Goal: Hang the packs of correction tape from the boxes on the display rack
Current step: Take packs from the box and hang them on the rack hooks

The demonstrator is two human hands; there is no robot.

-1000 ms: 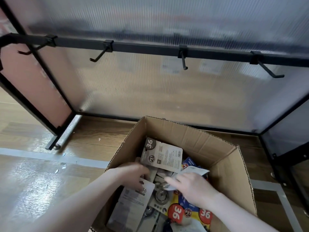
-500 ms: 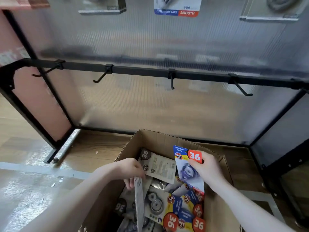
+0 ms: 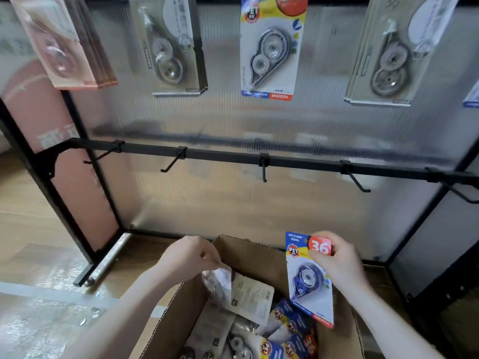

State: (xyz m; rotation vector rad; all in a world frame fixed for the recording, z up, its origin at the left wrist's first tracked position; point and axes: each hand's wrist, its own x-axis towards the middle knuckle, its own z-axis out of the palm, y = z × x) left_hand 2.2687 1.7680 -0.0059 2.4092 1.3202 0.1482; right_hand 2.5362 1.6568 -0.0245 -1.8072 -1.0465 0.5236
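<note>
A blue pack of correction tape (image 3: 308, 278) with a red "36" badge is held upright above the cardboard box (image 3: 248, 251), over its right side. It is pinched at its top right corner by the right hand (image 3: 337, 260), with the thumb laid across the badge and the other fingers curled behind the card.

The left hand (image 3: 191, 256) is kept over the box's left rim, its fingers closed together on the top of a clear-fronted grey pack (image 3: 220, 281), which hangs down into the box and is blurred. A beige pack (image 3: 252, 297) is seen lying back-up just beside it, and more blue packs (image 3: 290, 322) are piled in the box toward its near right corner.

The box is set on the wooden floor (image 3: 33, 229), close in front of the black display rack (image 3: 77, 193). The rack's lower bar (image 3: 298, 163) is fitted with bare hooks (image 3: 263, 169) spread along it. Above, packs are hung against the ribbed translucent back panel (image 3: 233, 203): a pink stack (image 3: 64, 42) toward the left edge, a grey stack (image 3: 171, 45), a single blue hanging pack (image 3: 272, 47) marked "SMOOTH", and another grey hanging stack (image 3: 391, 53) toward the right edge.
</note>
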